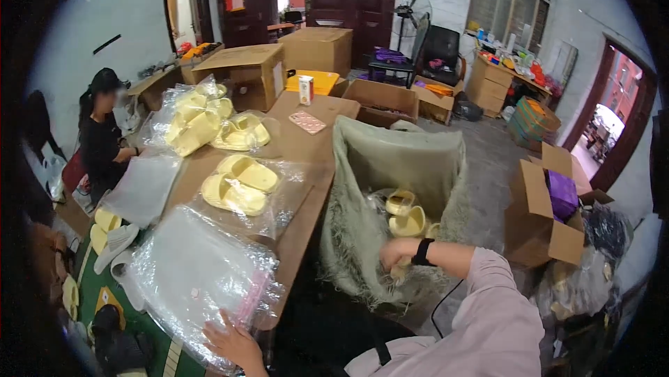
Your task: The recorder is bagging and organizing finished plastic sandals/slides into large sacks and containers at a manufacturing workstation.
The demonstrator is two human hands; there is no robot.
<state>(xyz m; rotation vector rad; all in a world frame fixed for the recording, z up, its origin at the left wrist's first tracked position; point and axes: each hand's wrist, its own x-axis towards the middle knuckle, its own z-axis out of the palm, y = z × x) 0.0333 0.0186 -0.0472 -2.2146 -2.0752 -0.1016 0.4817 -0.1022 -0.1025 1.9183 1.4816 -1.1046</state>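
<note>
My left hand lies spread and flat on a stack of clear plastic bags at the table's near left corner. A pink strip runs along the stack's edge beside it. My right hand, with a black band on the wrist, reaches into a large greenish woven sack. Its fingers look curled downward around a pale thing, mostly hidden. Just beyond it, yellow slippers lie inside the sack. On the table rests a bagged pair of yellow slippers.
More bagged slippers are heaped farther back on the brown table, near a phone and a small box. Across the table sits another person. An open carton with purple packs stands at right.
</note>
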